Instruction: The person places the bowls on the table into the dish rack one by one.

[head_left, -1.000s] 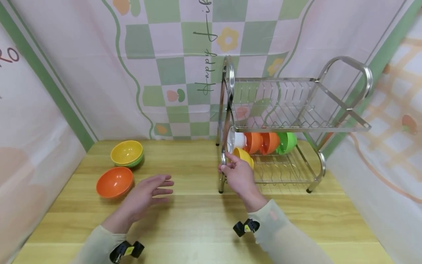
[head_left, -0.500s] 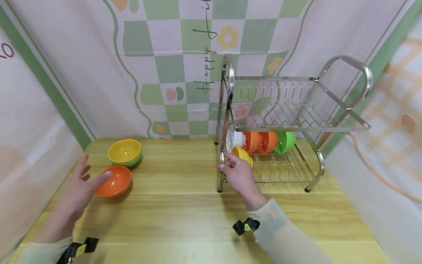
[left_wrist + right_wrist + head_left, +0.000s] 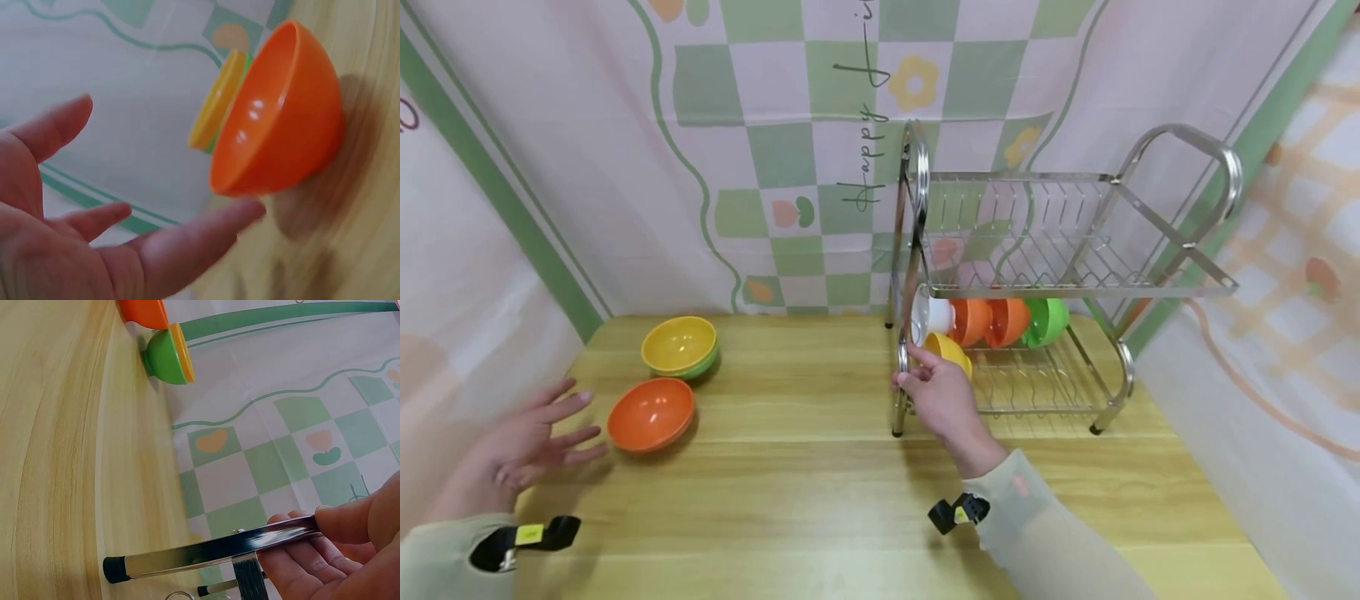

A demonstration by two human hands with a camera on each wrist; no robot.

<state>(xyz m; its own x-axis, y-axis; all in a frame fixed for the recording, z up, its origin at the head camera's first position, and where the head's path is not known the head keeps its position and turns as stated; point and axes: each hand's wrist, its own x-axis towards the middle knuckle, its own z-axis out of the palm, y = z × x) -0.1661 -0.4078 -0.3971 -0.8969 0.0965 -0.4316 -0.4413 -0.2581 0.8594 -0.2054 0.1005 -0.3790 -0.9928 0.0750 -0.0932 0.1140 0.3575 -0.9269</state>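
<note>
An orange bowl [image 3: 652, 415] sits upright on the table, and just left of it is my left hand [image 3: 538, 442], fingers spread and holding nothing. In the left wrist view a fingertip [image 3: 250, 211] appears close under the bowl's rim; whether it touches I cannot tell. Behind stands a yellow bowl [image 3: 679, 343] nested in a green bowl [image 3: 703, 367]. My right hand [image 3: 943, 396] grips the front left post of a metal dish rack [image 3: 901, 358], thumb on one side and fingers on the other, as the right wrist view shows.
On the rack's lower tier several bowls lie on their sides: white [image 3: 938, 317], orange [image 3: 972, 322], another orange [image 3: 1007, 322], green [image 3: 1047, 322], and a yellow one [image 3: 949, 352] in front. The upper tier [image 3: 1037, 250] is bare wire. Patterned cloth [image 3: 775, 158] walls the wooden table [image 3: 820, 500].
My left hand has moved left across the front of the orange bowl to its left side. My right hand keeps its grip on the rack post. The view has shifted slightly.
</note>
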